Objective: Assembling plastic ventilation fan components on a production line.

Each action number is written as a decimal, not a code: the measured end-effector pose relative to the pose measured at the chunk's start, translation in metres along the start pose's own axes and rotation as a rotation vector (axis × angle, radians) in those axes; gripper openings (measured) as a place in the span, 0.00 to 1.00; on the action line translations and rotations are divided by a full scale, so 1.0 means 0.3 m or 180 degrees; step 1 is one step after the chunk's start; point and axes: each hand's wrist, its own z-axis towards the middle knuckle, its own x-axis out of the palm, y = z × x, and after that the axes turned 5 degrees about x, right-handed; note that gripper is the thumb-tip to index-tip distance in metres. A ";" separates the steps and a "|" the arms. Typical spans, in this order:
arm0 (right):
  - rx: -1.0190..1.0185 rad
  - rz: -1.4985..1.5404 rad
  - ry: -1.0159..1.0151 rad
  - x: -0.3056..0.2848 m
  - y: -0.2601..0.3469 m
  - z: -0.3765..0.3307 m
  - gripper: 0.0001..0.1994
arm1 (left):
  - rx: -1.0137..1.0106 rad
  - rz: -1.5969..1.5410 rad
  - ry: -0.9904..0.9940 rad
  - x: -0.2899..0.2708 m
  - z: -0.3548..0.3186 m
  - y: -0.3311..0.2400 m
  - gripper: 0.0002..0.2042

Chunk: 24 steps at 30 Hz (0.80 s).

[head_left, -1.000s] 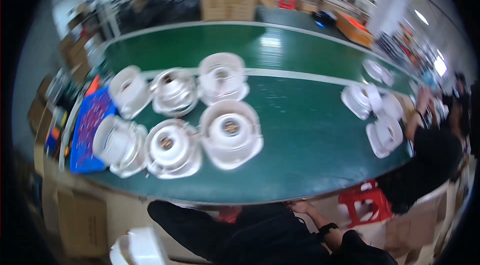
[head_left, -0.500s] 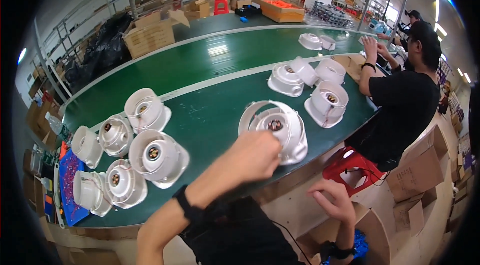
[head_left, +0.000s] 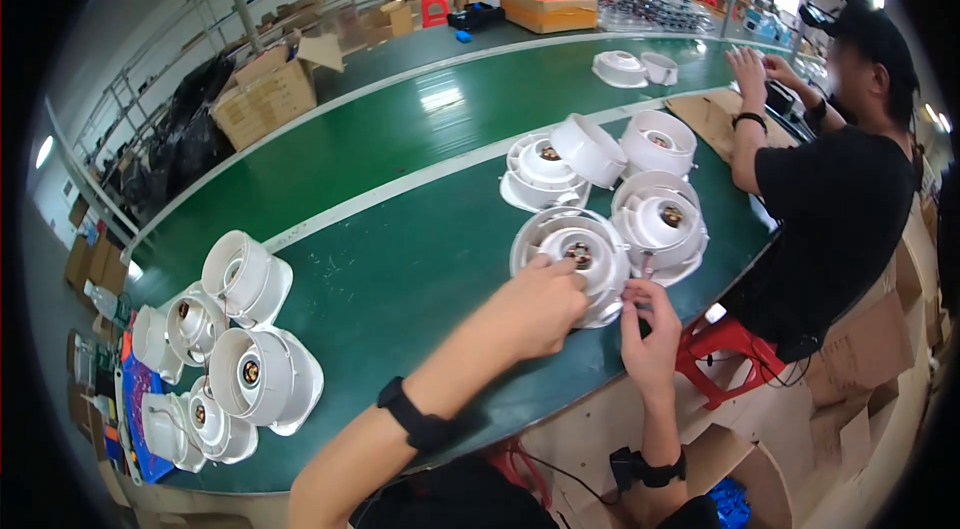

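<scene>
A white round plastic motor housing (head_left: 604, 237) with a copper-coloured centre stands near the front edge of the green table, a ring-shaped wall around it. My left hand (head_left: 545, 307) reaches over its near side, fingers curled down inside the rim and closed on it. At the housing's lower right side is my right hand (head_left: 650, 334), thumb and fingertips drawn together; what they pinch, if anything, is too small to make out. Just behind stands a similar housing (head_left: 683, 191), close against the one I hold. A white ring (head_left: 592, 151) leans tilted between two further housings.
Several more white housings (head_left: 262, 384) stand at the left, beside a blue tray (head_left: 155, 469). Beyond a pale rail runs a green belt (head_left: 400, 134) with two white parts on it. A co-worker (head_left: 835, 179) works at the right, near a red stool (head_left: 715, 359). An open carton (head_left: 760, 459) stands below.
My right hand has come up from below the table edge to the housing. The left hand stays on the housing, which now sits closer to its neighbour. The view has shifted.
</scene>
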 end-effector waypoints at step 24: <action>-0.0731 -0.0226 0.1469 -0.003 0.094 -0.039 0.24 | -0.0517 -0.0027 -0.0926 -0.002 -0.190 -0.058 0.14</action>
